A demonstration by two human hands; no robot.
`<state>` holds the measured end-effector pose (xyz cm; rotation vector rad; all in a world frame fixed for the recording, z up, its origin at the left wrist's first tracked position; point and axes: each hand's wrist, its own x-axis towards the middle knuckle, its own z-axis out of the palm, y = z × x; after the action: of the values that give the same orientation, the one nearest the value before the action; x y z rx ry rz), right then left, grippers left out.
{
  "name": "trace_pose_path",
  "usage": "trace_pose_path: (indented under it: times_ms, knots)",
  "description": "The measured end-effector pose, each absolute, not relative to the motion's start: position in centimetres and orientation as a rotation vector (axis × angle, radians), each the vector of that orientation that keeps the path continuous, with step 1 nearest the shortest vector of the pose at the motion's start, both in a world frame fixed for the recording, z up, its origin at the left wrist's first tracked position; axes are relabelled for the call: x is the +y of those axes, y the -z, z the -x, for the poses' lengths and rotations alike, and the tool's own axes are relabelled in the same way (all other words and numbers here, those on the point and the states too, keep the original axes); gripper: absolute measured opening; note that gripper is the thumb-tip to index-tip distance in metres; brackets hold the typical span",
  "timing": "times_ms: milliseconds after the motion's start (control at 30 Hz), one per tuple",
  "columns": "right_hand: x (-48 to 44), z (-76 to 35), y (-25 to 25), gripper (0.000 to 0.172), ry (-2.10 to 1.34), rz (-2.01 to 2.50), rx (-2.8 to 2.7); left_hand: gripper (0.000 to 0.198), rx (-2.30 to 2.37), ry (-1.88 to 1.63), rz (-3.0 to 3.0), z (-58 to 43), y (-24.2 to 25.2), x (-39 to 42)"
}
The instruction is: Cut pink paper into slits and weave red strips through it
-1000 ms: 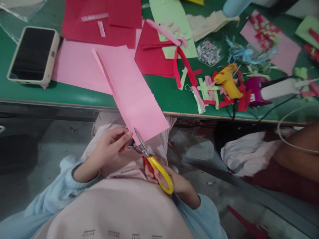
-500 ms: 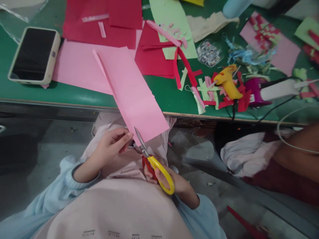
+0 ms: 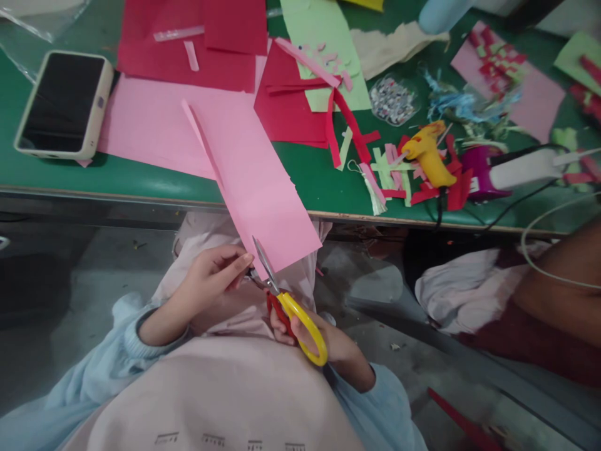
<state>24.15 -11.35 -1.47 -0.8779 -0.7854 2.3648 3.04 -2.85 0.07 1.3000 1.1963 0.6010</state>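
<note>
A long pink sheet [image 3: 263, 181], paper or thin felt, slants from the table down over its front edge toward my lap. Its left long side curls up in a narrow strip. My left hand [image 3: 216, 272] pinches the sheet's near left corner between thumb and fingers. In my right hand [image 3: 323, 335] are scissors [image 3: 300, 319] with one yellow and one red handle, fingers through the loops. The blades are parted at the sheet's near end, one lying over the pink surface, the other partly hidden beneath it by my left fingertips.
On the green table [image 3: 188, 188] lie a phone [image 3: 61, 103], red sheets [image 3: 188, 56], a light green sheet [image 3: 347, 69], a dish of small beads [image 3: 394, 99], a yellow glue gun [image 3: 429, 153] and coloured strips. Another person's arm [image 3: 563, 282] is at the right.
The pink sheet has shifted slightly to the right and its curled far end sits a little lower. Both hands and the scissors have hardly moved.
</note>
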Motion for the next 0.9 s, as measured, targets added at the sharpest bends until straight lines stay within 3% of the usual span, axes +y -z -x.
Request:
trace_pose_path:
  times_ms: [200, 733, 900]
  knots:
    - [-11.7, -24.1, 2.2, 0.054, -2.347, 0.784, -0.774, 0.036, 1.192, -0.587, -1.320, -3.0, 0.0, -2.8]
    - [-12.2, -24.3, 3.2, 0.053, -2.320, 0.756, -0.873, 0.036, 1.182, -0.574, -1.304, -3.0, -0.1, -2.9]
    - [-12.5, -24.5, 3.8, 0.045, -2.320, 0.779, -0.845, 0.038, 1.197, -0.553, -1.287, -3.1, -0.1, -3.0]
